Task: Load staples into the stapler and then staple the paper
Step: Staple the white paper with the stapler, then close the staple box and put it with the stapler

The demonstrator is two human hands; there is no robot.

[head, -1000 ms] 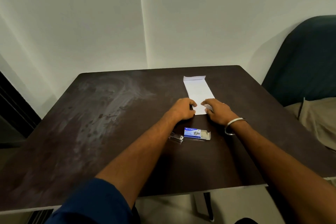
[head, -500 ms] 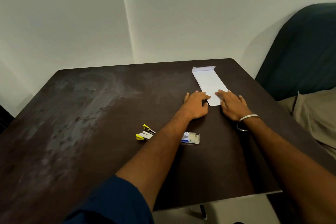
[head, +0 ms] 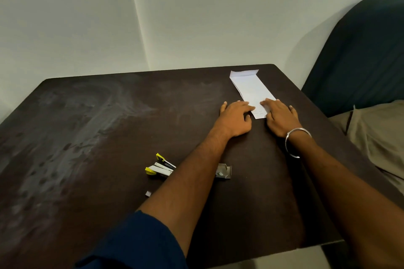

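You have a dark table (head: 87,137) before you. A dark green chair (head: 360,61) stands right of it, against pale walls (head: 196,17).

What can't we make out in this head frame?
- Stapler: its right end is behind the left forearm; too small to tell whether staples are loaded.
- Staple box: its left part is behind the same forearm; contents too small to read.
- Paper: near end is partly under the left hand and right hand; markings illegible.
- Small grey piece: too small to identify.

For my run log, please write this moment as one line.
hands: left hand and right hand press on paper | stapler: open, untouched on table | staple box: open
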